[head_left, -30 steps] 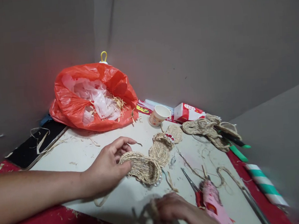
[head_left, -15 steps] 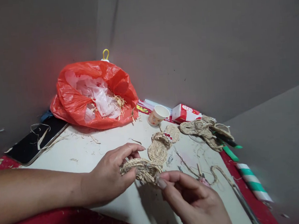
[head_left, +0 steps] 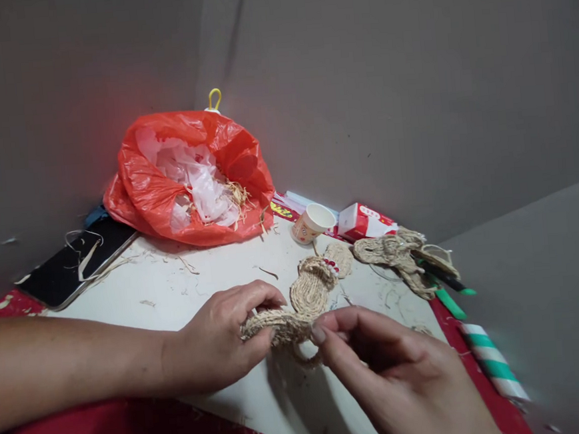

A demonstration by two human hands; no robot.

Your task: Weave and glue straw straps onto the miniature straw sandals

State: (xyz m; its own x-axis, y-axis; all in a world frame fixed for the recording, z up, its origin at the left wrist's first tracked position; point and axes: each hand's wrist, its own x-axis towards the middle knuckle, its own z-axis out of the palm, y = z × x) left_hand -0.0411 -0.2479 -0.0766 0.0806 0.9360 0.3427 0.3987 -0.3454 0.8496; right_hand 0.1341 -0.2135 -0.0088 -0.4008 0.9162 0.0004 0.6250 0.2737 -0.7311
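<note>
A braided straw piece (head_left: 281, 326) is held above the white board, with a small loop hanging under it. My left hand (head_left: 228, 332) grips its left end between thumb and fingers. At its right end my right hand (head_left: 396, 362) is closed in a pinch; what lies between the fingertips is too small to make out. Just behind is a rounded woven straw piece (head_left: 309, 294) with red and white beads (head_left: 331, 266) at its top edge.
A red plastic bag (head_left: 141, 188) with straw scraps stands at the back left, beside a black phone (head_left: 63, 268). A paper cup (head_left: 313, 223), a red-and-white box (head_left: 363, 222), woven straw pieces (head_left: 387, 253) and a green-striped packet (head_left: 494, 361) line the right side.
The view has shifted slightly. The held straw piece has turned, and a loop now shows beneath it. My right hand has moved a little right and covers the cord and tools on the board.
</note>
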